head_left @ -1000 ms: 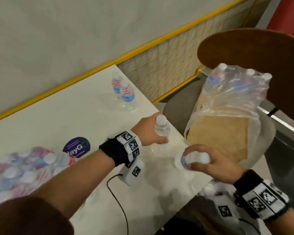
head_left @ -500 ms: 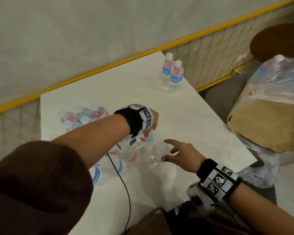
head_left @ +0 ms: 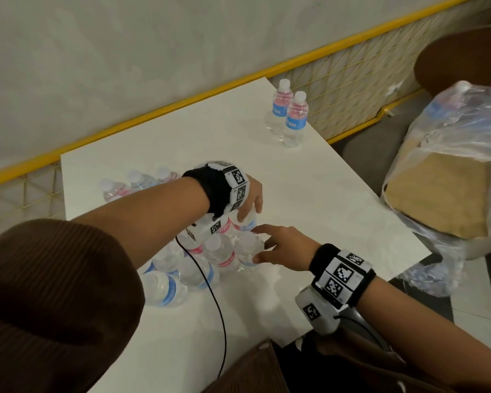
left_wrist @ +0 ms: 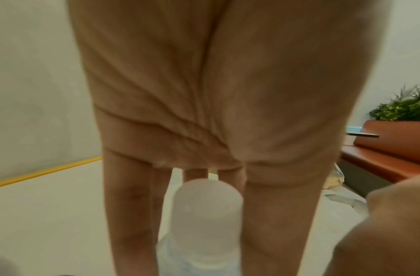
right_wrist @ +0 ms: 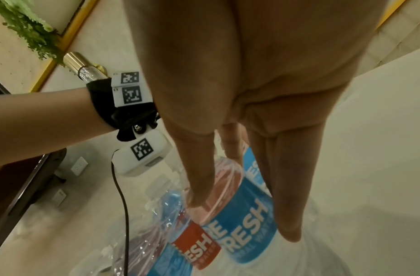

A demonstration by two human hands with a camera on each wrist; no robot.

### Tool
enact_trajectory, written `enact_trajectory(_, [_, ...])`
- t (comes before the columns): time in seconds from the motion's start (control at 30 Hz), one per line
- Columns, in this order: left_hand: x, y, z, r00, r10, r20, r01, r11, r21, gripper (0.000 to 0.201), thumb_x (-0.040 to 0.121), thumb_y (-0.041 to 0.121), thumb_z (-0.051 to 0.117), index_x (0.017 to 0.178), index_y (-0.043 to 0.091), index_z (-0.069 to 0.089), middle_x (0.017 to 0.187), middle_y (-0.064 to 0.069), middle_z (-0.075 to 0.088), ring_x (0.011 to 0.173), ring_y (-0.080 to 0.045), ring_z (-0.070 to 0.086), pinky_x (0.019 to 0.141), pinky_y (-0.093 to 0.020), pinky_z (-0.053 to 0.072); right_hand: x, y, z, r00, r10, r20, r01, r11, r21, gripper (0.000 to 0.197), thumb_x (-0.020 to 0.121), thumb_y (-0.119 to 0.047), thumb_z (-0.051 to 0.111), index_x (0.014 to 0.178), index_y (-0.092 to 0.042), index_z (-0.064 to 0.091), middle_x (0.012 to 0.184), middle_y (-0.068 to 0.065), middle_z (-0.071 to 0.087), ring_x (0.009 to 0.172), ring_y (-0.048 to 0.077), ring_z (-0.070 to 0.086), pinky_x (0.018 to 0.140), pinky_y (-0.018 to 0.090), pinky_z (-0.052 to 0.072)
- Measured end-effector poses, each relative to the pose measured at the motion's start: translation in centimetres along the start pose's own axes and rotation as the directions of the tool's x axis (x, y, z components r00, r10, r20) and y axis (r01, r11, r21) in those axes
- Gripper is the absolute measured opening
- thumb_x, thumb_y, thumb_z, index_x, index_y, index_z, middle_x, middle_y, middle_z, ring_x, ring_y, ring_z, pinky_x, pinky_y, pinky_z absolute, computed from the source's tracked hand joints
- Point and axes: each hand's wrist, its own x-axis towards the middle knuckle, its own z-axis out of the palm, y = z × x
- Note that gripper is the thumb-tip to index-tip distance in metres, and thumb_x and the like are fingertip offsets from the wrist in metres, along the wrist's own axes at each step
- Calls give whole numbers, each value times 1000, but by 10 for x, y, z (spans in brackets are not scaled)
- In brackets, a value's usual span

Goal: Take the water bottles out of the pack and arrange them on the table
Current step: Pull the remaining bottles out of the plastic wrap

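The white worktop [head_left: 309,194] fills mid-frame. The torn pack [head_left: 451,177] sits at right. Clustered bottles [head_left: 182,268] stand lower centre. The left hand [head_left: 250,198] grips one bottle's cap [left_wrist: 207,211]; the right hand [head_left: 284,245] touches another bottle [head_left: 248,251], fingers straight.

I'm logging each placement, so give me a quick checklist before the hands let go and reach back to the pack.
1. Left hand has its bottle upright: ok, fingers curl round the neck.
2. Right hand steadies the front bottle: ok, straight fingers touch it.
3. Both bottle bases flat on the table: cannot tell, hidden.
4. Neighbouring cluster standing: ok.
5. Pack within reach on the chair: ok.
6. Wrist cable clear of bottles: not ok, it crosses them.
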Motion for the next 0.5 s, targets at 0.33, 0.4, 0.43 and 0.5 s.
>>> enact_trajectory(0.33, [-20, -22, 3, 988, -40, -150, 29, 997, -73, 58, 91, 45, 54, 143, 26, 36, 147, 0, 37, 128, -19, 43, 96, -28, 36, 2, -9, 25, 976, 55, 213, -49, 998, -38, 92, 74, -51, 73, 145, -36, 17, 144, 3, 42, 119, 20, 53, 100, 31, 43])
enact_trajectory(0.4, [-17, -20, 8, 993, -35, -110, 28, 998, -64, 55, 92, 46, 51, 142, 26, 38, 146, -1, 40, 131, -20, 42, 105, -33, 34, 4, -10, 32, 961, 39, 275, -52, 998, 38, 109, 72, -45, 76, 148, -39, -3, 154, 0, 26, 133, 22, 41, 107, 36, 39])
enact_trajectory(0.43, [-16, -18, 10, 994, -31, -101, 26, 998, -53, 54, 93, 44, 51, 142, 26, 39, 146, -1, 41, 132, -20, 41, 108, -35, 33, 4, -12, 35, 953, 20, 303, -50, 995, 91, 113, 72, -41, 78, 146, -42, -7, 156, -2, 22, 134, 23, 38, 106, 38, 41])
enact_trajectory(0.5, [-14, -15, 12, 995, -24, -100, 22, 999, -27, 52, 93, 41, 52, 142, 26, 40, 145, -1, 42, 132, -21, 41, 109, -36, 33, 6, -16, 41, 940, -6, 341, -51, 986, 160, 114, 73, -33, 79, 143, -48, -9, 155, -3, 22, 131, 24, 41, 95, 40, 51])
